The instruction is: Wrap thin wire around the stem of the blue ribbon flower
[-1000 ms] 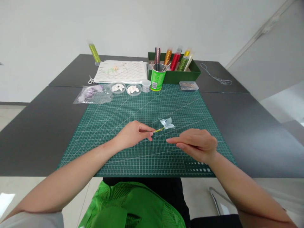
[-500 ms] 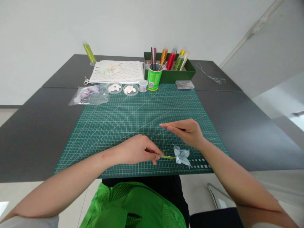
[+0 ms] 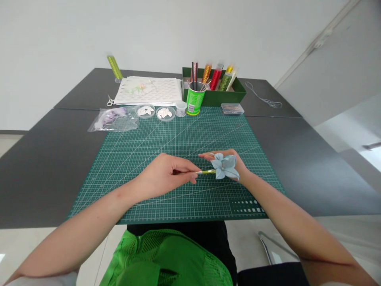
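Pale-blue paper flower point(image 3: 224, 167): our left hand point(image 3: 162, 176) pinches stem for steadiness; right hand point(image 3: 235, 165), fingers loosely open, cups behind petals above mat point(image 3: 178, 135).

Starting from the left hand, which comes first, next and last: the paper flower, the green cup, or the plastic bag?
1. Paper flower: just right of the left hand, held by its stem.
2. Plastic bag: back left.
3. Green cup: back, slightly farther.

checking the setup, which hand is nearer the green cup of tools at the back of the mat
Right. The right hand sits behind the paper flower, slightly closer to the green cup. The left hand, pinching the flower's stem, is lower on the mat, farther from it.
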`<state>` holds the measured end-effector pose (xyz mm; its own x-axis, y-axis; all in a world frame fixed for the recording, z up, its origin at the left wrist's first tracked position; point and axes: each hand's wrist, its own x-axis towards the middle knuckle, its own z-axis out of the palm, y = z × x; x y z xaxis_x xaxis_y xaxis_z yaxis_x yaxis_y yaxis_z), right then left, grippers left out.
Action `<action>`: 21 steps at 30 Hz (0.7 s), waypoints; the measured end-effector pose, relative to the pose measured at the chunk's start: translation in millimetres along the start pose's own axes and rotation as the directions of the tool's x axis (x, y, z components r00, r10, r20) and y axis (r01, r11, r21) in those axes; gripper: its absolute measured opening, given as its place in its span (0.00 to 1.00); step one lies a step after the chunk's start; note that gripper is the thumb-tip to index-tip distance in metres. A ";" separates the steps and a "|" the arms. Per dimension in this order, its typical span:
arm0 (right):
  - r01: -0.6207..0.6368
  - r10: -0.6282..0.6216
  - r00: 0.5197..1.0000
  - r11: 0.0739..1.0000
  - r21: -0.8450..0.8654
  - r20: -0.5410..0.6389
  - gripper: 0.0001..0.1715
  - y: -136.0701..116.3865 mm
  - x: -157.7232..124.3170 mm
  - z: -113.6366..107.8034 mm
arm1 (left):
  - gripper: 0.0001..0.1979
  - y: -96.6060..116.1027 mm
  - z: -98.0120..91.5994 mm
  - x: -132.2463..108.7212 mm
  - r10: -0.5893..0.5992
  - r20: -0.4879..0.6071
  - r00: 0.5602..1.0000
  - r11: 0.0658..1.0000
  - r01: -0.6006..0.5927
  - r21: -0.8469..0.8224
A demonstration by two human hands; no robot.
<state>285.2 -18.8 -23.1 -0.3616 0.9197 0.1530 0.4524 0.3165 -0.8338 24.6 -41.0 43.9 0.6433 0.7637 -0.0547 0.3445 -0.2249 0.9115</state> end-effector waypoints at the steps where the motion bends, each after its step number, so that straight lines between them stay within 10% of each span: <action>1: 0.003 -0.003 1.000 1.000 -0.017 -0.005 0.18 2.1 0.4 0.5 | 0.10 0.0 -0.8 0.3 0.001 -0.048 0.999 1.000 -0.002 -0.009; 21: 0.072 -0.083 0.928 0.996 0.044 0.363 0.22 -26.8 -7.6 -4.1 | 0.18 -3.0 -13.3 6.0 -0.039 -0.492 0.870 0.999 0.053 0.014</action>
<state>279.1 -33.3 0.3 -0.6689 0.7431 0.0186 0.3888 0.3711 -0.8433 18.3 -27.7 46.3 0.2094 0.9708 0.1174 0.3872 -0.1925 0.9017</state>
